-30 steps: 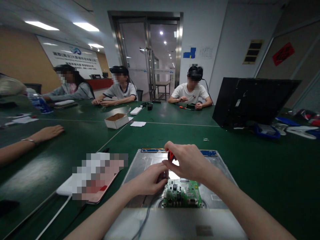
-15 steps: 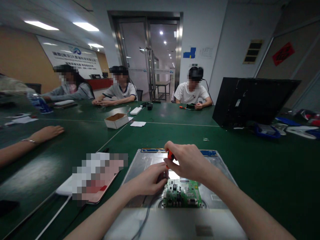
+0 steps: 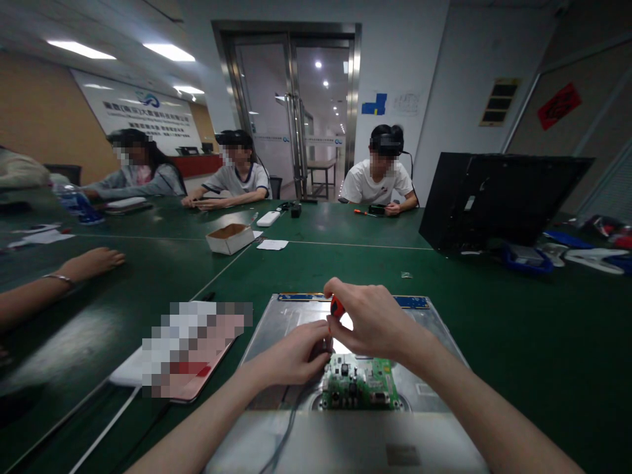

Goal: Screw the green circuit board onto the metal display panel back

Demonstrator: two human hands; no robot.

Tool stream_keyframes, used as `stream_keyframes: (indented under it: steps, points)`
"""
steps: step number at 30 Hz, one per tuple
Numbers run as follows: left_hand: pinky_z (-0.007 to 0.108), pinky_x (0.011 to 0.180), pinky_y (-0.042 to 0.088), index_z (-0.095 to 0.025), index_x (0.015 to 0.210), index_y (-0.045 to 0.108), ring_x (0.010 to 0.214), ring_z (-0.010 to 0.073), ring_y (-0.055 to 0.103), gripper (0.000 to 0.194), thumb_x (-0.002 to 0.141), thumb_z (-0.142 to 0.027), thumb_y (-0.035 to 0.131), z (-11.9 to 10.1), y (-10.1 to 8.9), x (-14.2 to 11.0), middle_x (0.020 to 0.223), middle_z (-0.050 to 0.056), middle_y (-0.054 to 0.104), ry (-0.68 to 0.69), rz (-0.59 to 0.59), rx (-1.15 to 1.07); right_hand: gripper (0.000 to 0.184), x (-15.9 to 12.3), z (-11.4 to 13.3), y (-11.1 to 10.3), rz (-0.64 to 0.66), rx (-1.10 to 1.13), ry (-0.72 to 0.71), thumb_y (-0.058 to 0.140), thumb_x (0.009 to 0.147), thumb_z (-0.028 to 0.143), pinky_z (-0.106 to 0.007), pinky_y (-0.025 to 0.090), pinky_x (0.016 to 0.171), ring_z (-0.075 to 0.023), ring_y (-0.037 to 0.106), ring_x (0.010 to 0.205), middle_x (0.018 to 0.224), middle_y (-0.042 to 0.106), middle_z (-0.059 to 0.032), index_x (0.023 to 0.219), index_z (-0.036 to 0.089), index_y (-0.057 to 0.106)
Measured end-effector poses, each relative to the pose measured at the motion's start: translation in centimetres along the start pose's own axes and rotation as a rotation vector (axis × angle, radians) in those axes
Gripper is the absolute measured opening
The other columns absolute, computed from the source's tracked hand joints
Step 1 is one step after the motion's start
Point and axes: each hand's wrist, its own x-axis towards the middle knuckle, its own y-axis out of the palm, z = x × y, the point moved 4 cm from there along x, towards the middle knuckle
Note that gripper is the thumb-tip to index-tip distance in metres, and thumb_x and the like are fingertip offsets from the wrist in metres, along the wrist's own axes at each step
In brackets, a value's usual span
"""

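Observation:
My right hand (image 3: 376,321) grips the red-and-black handle of a screwdriver (image 3: 336,307) from above, held upright over a metal-backed display panel (image 3: 264,339). Close against its lower end are the bent fingers of my left hand (image 3: 295,354), which appear to pinch the screwdriver low down; the tip is hidden behind them. A green circuit board (image 3: 359,383) lies on the panel just below both hands. Along the panel's far edge runs a narrow blue circuit strip (image 3: 413,302). A dark cable (image 3: 291,428) trails from beside the board toward me.
Left of the panel lie a pink phone (image 3: 222,355) and a white cable (image 3: 106,428). Another person's hand (image 3: 93,263) rests farther left. A small open box (image 3: 230,240) stands ahead, and a black monitor (image 3: 503,197) at right. Several people sit across the green table (image 3: 345,260).
The right hand's fingers have shifted very slightly around the screwdriver handle. Both hands and the panel stay in place. The person opposite in white has raised their head a little.

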Motion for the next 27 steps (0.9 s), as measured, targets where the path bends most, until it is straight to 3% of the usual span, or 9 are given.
stream_keyframes:
  steps: [27]
  points:
    - [0.028, 0.061, 0.04, -0.017, 0.089, 0.052, 0.068, 0.0168, 0.05, 0.013, 0.076, -0.014, 0.049, 0.23, 0.0, -0.14, 0.082, 0.003, 0.056, -0.017, 0.014, -0.019, 0.023, 0.06, -0.34, 0.35, 0.006, 0.025, -0.002, 0.05, 0.081, 0.022, -0.026, 0.025, 0.053, -0.0147, 0.057, 0.064, 0.083, 0.066, -0.0016, 0.103, 0.02, 0.044]
